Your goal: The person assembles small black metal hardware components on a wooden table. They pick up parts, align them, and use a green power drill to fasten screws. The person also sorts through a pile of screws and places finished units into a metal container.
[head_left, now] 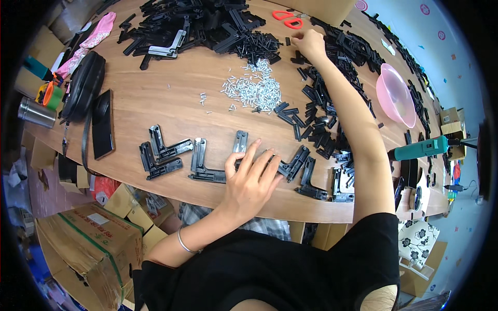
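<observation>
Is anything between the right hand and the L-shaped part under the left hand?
Only low things: silver screws and loose black pieces lie on the table between the right hand and the L-shaped part. Nothing taller shows, though the left hand partly covers that part.

Blk L-shaped brackets (195, 167) lie along near edge of tabletop (150, 98), one partly hidden under L hand (250, 181). Small blk pc (288, 41) nr R hand (309, 46)

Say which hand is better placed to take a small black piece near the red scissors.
Likely the right hand: it is close to one small black piece, while the left hand partly covers an L-shaped part.
</observation>
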The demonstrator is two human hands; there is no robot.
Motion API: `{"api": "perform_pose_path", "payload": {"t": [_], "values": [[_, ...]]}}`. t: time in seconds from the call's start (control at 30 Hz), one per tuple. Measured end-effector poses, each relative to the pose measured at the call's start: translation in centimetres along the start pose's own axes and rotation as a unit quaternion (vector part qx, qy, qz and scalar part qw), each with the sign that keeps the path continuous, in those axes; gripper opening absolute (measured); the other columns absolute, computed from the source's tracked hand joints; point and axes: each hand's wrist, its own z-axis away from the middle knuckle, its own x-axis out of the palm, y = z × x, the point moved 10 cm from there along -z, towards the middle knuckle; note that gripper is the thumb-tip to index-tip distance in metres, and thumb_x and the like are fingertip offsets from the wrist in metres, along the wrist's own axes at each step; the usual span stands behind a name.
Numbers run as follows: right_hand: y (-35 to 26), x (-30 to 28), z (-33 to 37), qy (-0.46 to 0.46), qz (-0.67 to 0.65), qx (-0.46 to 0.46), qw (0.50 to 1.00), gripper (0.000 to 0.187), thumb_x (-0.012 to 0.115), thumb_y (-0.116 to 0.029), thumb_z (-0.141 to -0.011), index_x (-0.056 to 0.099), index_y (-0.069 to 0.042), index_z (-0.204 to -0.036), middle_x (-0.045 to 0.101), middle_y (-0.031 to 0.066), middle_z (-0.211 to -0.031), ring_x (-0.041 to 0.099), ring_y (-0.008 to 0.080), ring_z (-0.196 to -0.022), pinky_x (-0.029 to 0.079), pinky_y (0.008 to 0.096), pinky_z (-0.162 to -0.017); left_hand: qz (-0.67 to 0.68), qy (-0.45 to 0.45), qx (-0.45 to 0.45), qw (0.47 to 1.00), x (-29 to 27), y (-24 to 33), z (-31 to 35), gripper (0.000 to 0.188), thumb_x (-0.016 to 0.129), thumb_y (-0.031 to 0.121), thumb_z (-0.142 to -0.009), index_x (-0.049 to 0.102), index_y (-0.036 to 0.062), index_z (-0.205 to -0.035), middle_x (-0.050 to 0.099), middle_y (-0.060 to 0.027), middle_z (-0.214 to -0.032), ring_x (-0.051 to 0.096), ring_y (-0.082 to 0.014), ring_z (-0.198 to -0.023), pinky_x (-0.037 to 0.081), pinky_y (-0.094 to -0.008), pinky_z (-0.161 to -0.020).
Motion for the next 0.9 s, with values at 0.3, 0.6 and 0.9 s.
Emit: {"api": "perform_pose_path", "payload": {"t": [0.3,0.6,0.9], "values": [[-3.4,-0.5,0.2,-0.074,0.014,-0.038,0.996,0.019,0.069,-0.016,-0.069,0.073,-0.01,-0.087,0.069,0.0139,-0.083,0.067,0.0285,-0.079,0.052,0.0356,-0.076,0.008,0.01,-0.008,1.0,0.0,-0.2,0.1,0.038,0.074,0.023,-0.072,0.062,0.0043,-0.104,0.062,-0.0074,-0.107,0.051,-0.0272,-0.116,0.026,-0.0424,-0.094],[-7.8,0.5,5.5,-0.195,-0.117,-0.234,0.945,0.016,0.073,-0.01,-0.071,0.07,-0.002,-0.085,0.064,0.0064,-0.085,0.061,0.0165,-0.071,0.048,0.0298,-0.065,0.011,0.013,-0.006,1.0,-0.2,-0.3,0.2,0.037,0.072,0.022,-0.073,0.062,0.0042,-0.104,0.062,-0.0071,-0.106,0.051,-0.0266,-0.115,0.026,-0.0421,-0.094],[-6.5,-1.5,7.4,-0.146,-0.144,-0.249,0.946,0.019,0.07,-0.018,-0.075,0.07,-0.004,-0.087,0.068,0.0105,-0.085,0.065,0.0233,-0.078,0.049,0.0306,-0.072,-0.011,0.009,-0.006,1.0,-0.1,-0.1,0.0,0.037,0.073,0.022,-0.073,0.062,0.005,-0.105,0.062,-0.0057,-0.108,0.052,-0.0256,-0.114,0.027,-0.0425,-0.093]]}}
